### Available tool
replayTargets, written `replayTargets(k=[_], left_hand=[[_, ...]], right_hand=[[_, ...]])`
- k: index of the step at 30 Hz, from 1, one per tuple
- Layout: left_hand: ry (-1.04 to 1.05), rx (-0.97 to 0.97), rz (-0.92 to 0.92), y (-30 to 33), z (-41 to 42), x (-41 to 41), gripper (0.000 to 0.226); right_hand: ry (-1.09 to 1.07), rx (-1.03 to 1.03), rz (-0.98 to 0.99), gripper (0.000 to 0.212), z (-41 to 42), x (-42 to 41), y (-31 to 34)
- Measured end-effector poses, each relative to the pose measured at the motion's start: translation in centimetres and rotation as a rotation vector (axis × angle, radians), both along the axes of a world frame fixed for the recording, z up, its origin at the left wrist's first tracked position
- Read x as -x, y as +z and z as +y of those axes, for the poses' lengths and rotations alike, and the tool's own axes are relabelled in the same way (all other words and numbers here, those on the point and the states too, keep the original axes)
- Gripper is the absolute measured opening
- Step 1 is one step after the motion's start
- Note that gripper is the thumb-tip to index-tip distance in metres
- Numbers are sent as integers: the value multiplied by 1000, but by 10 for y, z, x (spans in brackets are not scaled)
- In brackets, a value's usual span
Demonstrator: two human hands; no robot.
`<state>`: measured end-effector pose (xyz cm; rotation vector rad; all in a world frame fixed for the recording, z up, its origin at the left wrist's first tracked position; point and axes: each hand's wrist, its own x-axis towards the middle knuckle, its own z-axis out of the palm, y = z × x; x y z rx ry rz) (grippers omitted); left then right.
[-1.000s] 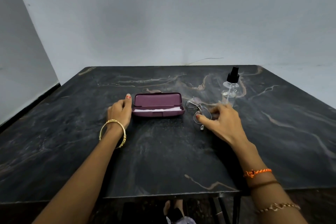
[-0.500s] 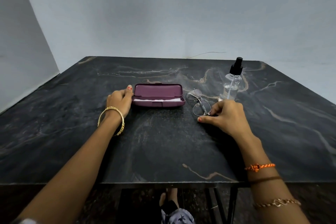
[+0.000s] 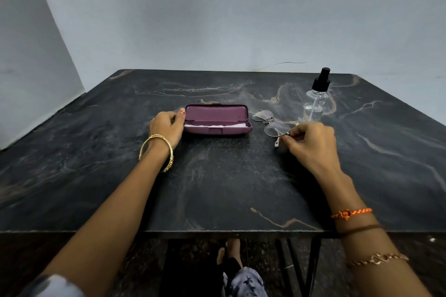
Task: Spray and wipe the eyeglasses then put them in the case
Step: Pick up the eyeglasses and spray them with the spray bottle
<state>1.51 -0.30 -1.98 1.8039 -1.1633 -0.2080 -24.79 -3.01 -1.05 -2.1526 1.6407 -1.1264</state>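
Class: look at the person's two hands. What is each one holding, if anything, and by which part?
The right hand pinches the eyeglasses at the near lens's hinge corner. The left hand grips the open case at its left end.

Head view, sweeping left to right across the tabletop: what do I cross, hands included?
left hand at the case's end → open maroon case → eyeglasses → right hand, its fingers pinching the glasses' near corner → spray bottle, standing upright further back.
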Motion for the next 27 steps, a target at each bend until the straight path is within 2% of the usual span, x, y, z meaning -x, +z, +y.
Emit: replayTargets(k=[4, 8, 13, 16, 18, 22, 25, 27], left_hand=[[12, 76, -38, 1, 1, 2, 43], [1, 187, -42, 1, 3, 5, 22], [-39, 369, -40, 3, 5, 10, 14], [-56, 513, 86, 6, 4, 13, 15], [-107, 565, 248, 15, -1, 15, 15], [-391, 521, 622, 47, -23, 22, 21], [-501, 539, 730, 54, -34, 25, 27], [-530, 572, 769, 51, -38, 25, 22]], right_hand=[[-50, 216, -33, 8, 0, -3, 1], [-42, 338, -136, 7, 3, -4, 3], [7, 481, -419, 6, 6, -8, 11], [126, 512, -565, 9, 1, -14, 23], [206, 466, -644, 19, -6, -22, 34], [411, 368, -732, 29, -26, -46, 52], [501, 305, -794, 26, -38, -56, 41], [510, 292, -871, 23, -48, -57, 30]])
